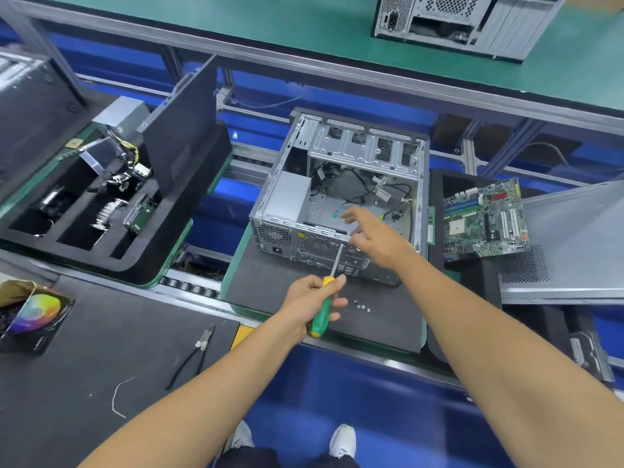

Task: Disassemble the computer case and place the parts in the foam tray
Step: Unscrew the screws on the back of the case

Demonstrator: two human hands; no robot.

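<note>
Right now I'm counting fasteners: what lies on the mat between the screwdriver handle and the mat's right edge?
In the head view, a few small loose screws lie on the dark mat, just right of the left hand gripping the screwdriver.

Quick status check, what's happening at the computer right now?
Left hand grips screwdriver, tip at computer case rear. Right hand open over it. Cables still inside.

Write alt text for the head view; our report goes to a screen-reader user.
A person's left hand grips a green-and-yellow screwdriver against the rear of an open computer case, while the right hand reaches open over it. A removed motherboard lies to the right.
</note>
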